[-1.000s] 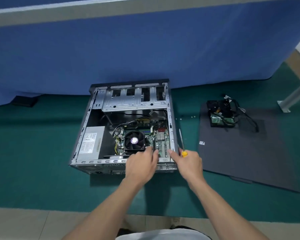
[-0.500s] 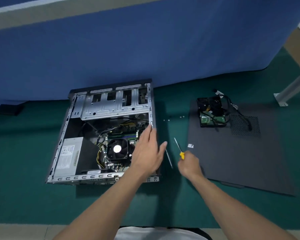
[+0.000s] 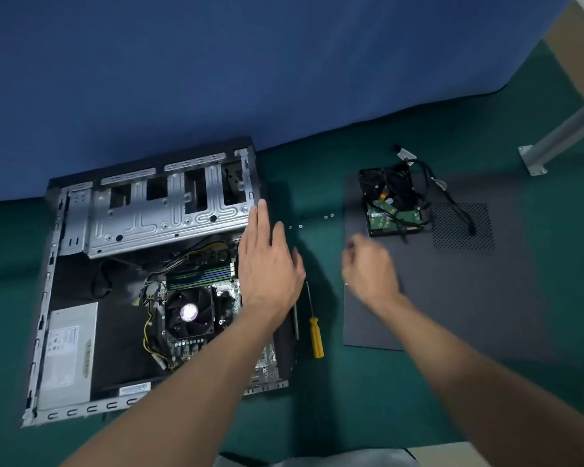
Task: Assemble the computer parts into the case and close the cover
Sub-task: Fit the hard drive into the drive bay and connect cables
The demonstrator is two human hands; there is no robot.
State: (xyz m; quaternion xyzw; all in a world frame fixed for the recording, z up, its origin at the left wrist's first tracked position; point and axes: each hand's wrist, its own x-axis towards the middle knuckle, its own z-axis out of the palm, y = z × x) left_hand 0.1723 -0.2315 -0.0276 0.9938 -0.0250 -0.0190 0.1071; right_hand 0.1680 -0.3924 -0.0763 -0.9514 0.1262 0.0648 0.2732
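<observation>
Open case (image 3: 149,214) lies left of cover (image 3: 469,298), screwdriver (image 3: 316,335) between. Left hand (image 3: 267,267) over case's right wall, fingers straight, slightly apart. Right hand (image 3: 368,267) above cover's edge, blurred; fingers possibly curled, state indeterminate.

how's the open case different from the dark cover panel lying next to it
The case is a silver open box with a fan and power supply inside; the cover panel is a flat dark sheet with a perforated vent patch. The case lies to the left, the left hand above its right edge; the cover panel lies to the right, with a hard drive and cables on its far part. Both lie on the green mat.
</observation>
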